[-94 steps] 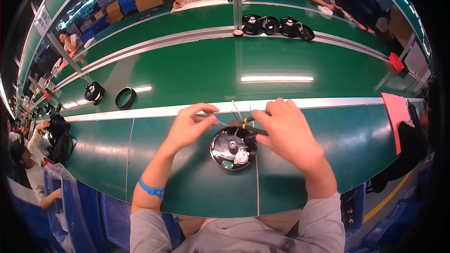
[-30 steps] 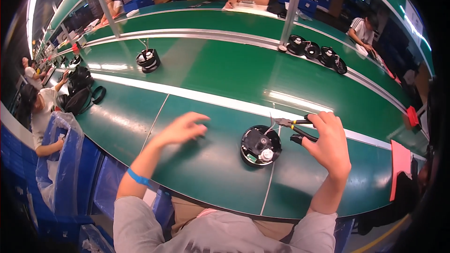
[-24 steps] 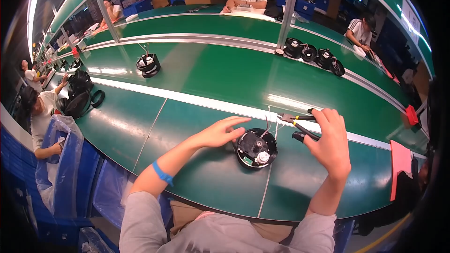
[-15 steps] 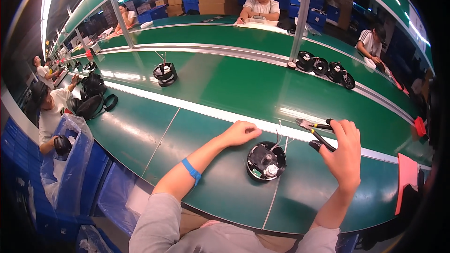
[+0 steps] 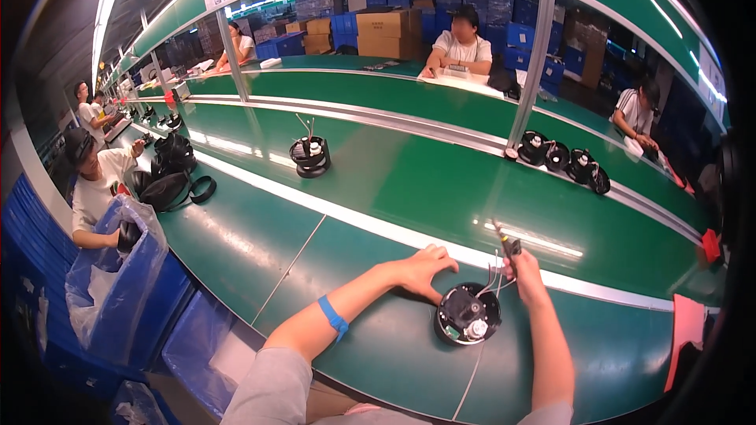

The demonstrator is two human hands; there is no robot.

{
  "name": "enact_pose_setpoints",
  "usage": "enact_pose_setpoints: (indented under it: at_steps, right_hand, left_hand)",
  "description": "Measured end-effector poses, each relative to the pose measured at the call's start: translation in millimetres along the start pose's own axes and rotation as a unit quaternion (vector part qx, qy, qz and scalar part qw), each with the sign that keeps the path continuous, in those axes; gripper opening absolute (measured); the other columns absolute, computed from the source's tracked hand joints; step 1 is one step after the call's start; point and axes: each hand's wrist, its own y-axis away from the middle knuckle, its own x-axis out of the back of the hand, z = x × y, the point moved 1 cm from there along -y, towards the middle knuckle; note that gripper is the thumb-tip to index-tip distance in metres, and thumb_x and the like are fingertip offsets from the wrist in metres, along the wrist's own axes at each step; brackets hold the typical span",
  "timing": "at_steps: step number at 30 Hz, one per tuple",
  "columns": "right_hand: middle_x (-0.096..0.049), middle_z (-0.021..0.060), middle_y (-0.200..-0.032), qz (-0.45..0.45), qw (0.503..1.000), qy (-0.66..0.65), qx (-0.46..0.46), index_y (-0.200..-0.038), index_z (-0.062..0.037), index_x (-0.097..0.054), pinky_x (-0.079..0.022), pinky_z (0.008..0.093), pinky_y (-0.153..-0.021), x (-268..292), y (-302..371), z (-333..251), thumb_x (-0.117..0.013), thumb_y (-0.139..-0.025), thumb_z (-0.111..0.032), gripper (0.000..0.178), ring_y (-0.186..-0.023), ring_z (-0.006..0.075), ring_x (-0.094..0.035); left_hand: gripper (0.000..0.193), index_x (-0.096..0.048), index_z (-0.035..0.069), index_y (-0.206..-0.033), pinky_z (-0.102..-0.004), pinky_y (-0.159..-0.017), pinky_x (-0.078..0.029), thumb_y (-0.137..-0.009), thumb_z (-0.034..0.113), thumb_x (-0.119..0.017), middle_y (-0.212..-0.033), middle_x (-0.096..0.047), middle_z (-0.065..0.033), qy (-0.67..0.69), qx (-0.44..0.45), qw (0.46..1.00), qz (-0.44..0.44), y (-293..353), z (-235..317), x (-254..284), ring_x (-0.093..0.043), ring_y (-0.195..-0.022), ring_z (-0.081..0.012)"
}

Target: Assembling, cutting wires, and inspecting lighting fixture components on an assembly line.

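On the green bench in front of me stands a round black housing. Inside it are a central post, a white round part and a small green circuit board, and thin pale wires rise from its far side. My left hand is at its left edge, thumb and fingers apart, the thumb tip at or very near the rim. In my right hand is a pair of cutting pliers with black and yellow handles, held beside the wires, jaws pointing up and away. Whether the pliers touch a wire cannot be made out.
A similar black unit with wires sits on the green belt; several more line the far rail. Black parts lie left, near a co-worker and a plastic-lined blue bin. A pink sheet hangs at right.
My right hand has come left and down, bringing the pliers to the wires and closing round the handles. My left hand has spread its fingers and reached the housing's edge. The view has shifted.
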Motion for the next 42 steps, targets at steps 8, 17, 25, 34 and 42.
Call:
enact_pose_setpoints:
  at_steps: [8, 17, 25, 34, 42]
  right_hand:
    - [-0.054, 0.004, -0.08, -0.146, 0.959, -0.243, -0.03, -0.119, 0.0026, -0.048, -0.038, 0.0254, -0.058, -22, 20, 0, -0.045, -0.098, -0.042, 0.05, -0.065, 0.0122, -0.047]
    - [-0.051, 0.0033, -0.079, -0.164, 0.964, -0.208, -0.029, -0.118, 0.0043, -0.047, -0.037, 0.0249, -0.06, -26, 21, -2, -0.044, -0.098, -0.047, 0.055, -0.067, 0.0121, -0.046]
    - [-0.055, 0.0024, -0.083, -0.159, 0.969, -0.181, -0.051, -0.118, 0.0036, -0.05, -0.039, 0.0234, -0.06, -25, 19, -7, -0.045, -0.099, -0.04, 0.048, -0.068, 0.0103, -0.049]
    - [-0.054, 0.0026, -0.08, -0.152, 0.97, -0.18, -0.063, -0.118, 0.0036, -0.05, -0.039, 0.0245, -0.06, -24, 21, -8, -0.044, -0.099, -0.04, 0.048, -0.066, 0.0114, -0.048]
    - [-0.056, 0.0042, -0.081, -0.159, 0.967, -0.188, -0.061, -0.118, 0.0041, -0.05, -0.04, 0.0248, -0.06, -21, 20, -6, -0.044, -0.099, -0.038, 0.047, -0.067, 0.0122, -0.05]
  left_hand:
    - [0.076, -0.051, 0.009, -0.125, -0.0403, -0.099, -0.035, -0.061, 0.034, -0.084, -0.116, -0.047, -0.0155, 0.046, -0.012, 0.999, -0.003, 1, 2, 3, -0.04, -0.113, -0.033]
    - [0.082, -0.05, 0.012, -0.128, -0.0422, -0.099, -0.034, -0.058, 0.036, -0.086, -0.118, -0.047, -0.0168, 0.011, 0.0, 1.0, -0.026, 1, -2, 3, -0.04, -0.113, -0.0348]
    - [0.083, -0.05, 0.011, -0.128, -0.0408, -0.102, -0.033, -0.057, 0.033, -0.086, -0.121, -0.045, -0.0151, 0.017, 0.007, 0.999, -0.038, -1, -5, 6, -0.039, -0.116, -0.033]
    - [0.09, -0.047, 0.013, -0.136, -0.0384, -0.106, -0.032, -0.058, 0.036, -0.086, -0.13, -0.04, -0.015, 0.044, 0.027, 0.994, -0.098, 3, -6, 14, -0.034, -0.124, -0.0323]
    - [0.095, -0.044, 0.015, -0.137, -0.0389, -0.104, -0.033, -0.053, 0.03, -0.087, -0.129, -0.039, -0.0159, 0.017, 0.024, 0.993, -0.111, 0, -4, 13, -0.034, -0.123, -0.0328]
